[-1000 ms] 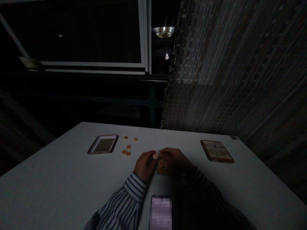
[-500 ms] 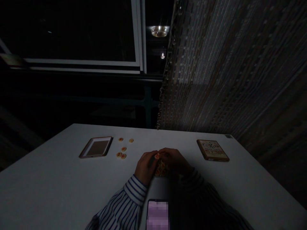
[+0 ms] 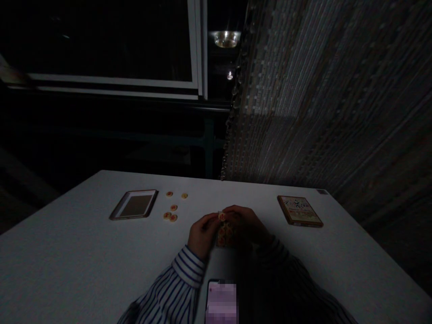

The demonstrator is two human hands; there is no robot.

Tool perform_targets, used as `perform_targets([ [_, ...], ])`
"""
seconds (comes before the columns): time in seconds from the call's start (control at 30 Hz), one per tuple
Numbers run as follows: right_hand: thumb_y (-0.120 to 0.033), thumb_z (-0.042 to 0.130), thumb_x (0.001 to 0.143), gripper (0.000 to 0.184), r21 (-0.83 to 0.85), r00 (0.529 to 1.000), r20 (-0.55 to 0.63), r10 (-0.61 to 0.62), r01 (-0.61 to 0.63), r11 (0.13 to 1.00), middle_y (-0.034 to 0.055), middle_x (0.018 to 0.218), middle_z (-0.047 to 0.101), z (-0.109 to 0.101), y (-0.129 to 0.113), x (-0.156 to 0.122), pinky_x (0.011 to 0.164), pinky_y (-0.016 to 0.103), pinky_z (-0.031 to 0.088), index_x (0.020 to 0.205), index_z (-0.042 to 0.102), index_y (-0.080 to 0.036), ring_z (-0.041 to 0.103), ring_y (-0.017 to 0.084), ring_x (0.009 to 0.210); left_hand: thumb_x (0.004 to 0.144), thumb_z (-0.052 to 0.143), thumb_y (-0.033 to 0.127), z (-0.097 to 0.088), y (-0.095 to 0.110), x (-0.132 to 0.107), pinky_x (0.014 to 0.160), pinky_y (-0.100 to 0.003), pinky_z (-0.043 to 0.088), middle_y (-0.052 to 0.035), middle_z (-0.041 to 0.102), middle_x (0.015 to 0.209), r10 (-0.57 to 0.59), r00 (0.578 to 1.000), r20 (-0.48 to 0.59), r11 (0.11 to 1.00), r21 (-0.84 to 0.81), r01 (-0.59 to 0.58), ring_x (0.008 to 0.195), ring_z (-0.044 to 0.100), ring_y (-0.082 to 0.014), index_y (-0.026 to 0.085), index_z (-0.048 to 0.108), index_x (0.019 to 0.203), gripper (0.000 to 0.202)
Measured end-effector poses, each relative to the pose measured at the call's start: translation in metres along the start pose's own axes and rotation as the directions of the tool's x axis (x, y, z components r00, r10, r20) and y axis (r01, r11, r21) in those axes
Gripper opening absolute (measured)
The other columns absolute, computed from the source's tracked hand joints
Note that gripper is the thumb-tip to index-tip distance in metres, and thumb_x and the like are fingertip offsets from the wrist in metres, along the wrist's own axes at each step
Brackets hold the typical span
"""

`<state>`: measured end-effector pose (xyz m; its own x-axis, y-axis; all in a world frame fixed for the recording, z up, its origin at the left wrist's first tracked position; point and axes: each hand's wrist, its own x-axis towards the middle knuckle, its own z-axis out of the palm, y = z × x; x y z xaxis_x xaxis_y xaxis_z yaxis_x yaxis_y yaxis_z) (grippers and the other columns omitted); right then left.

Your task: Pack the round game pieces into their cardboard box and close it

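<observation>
Between my hands is a close-packed cluster of round Chinese chess pieces (image 3: 225,235), cream with red characters. One chess piece (image 3: 222,216) at its far end is gripped between the fingertips of both hands. My left hand (image 3: 202,231) curls in from the left, thumb and fingers closed at that piece's side. From the right, my right hand (image 3: 246,222) bends over the cluster with its index finger reaching the same piece. Deep shadow hides its other fingers and the cluster's right side.
Several loose chess pieces (image 3: 173,208) lie left of my hands, beside a shallow open tray (image 3: 113,217). A flat printed box (image 3: 300,210) lies to the right. A lit phone (image 3: 222,301) is at the near edge of the white table (image 3: 84,252). A bead curtain (image 3: 290,112) hangs behind.
My left hand has shifted slightly left, uncovering more of the cluster. The piece at the fingertips sits a little farther away. My right hand has barely moved.
</observation>
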<state>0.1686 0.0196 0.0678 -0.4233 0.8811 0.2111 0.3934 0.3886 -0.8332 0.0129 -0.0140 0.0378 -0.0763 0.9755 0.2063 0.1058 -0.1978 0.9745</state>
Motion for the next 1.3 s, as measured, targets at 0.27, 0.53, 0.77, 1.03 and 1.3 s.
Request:
perform_targets([
  [0.27,-0.036,0.049,0.078,0.026,-0.025,0.999,0.03,0.018,-0.017,1.0,0.0032,0.087,0.066,-0.001,-0.009,-0.002,0.07,0.025,0.046,0.092,0.061,-0.019,0.06,0.015,0.08,0.065,0.061,0.032,0.001,0.003,0.002,0.076,-0.028,0.049,-0.0063,0.068,0.083,-0.106,0.994,0.0,0.986,-0.127,0.105,0.08,0.062,-0.0175,0.014,0.066,0.083,0.025],
  [0.53,-0.037,0.044,0.082,0.027,-0.397,0.99,0.062,-0.128,0.142,0.907,0.0029,0.085,0.065,0.002,-0.013,-0.003,0.068,0.026,0.042,0.099,0.058,-0.021,0.057,0.014,0.076,0.068,0.059,0.03,0.0,0.002,0.002,0.078,-0.027,0.049,-0.0039,0.069,0.084,-0.096,0.995,-0.023,0.992,-0.087,0.094,0.081,0.062,-0.016,0.018,0.066,0.082,0.021],
  [0.77,-0.034,0.038,0.085,0.028,-0.525,0.954,0.117,-0.277,0.296,0.798,0.007,0.089,0.062,0.005,-0.006,-0.001,0.078,0.031,0.039,0.097,0.057,-0.017,0.053,0.016,0.083,0.07,0.057,0.034,0.0,-0.004,0.002,0.08,-0.031,0.048,-0.0044,0.068,0.087,-0.072,0.997,-0.023,0.997,-0.021,0.071,0.084,0.062,-0.0172,0.017,0.066,0.085,0.024],
  [1.03,-0.034,0.037,0.085,0.03,-0.607,0.969,0.108,-0.222,0.241,0.757,0.0072,0.088,0.062,0.004,-0.008,-0.001,0.077,0.03,0.038,0.097,0.059,-0.017,0.053,0.017,0.083,0.069,0.057,0.035,-0.002,-0.007,0.003,0.08,-0.03,0.047,-0.0052,0.068,0.085,-0.06,0.997,-0.044,0.998,0.01,0.061,0.083,0.061,-0.0174,0.015,0.066,0.084,0.027],
  [1.3,-0.033,0.043,0.082,0.03,-0.636,0.978,0.1,-0.184,0.205,0.744,0.0081,0.096,0.062,-0.006,-0.004,0.0,0.079,0.03,0.038,0.101,0.058,-0.015,0.053,0.018,0.088,0.07,0.054,0.036,-0.009,-0.033,0.004,0.078,-0.034,0.048,-0.0058,0.068,0.083,0.01,0.988,-0.153,0.976,0.218,0.024,0.08,0.061,-0.0181,0.016,0.066,0.084,0.027],
])
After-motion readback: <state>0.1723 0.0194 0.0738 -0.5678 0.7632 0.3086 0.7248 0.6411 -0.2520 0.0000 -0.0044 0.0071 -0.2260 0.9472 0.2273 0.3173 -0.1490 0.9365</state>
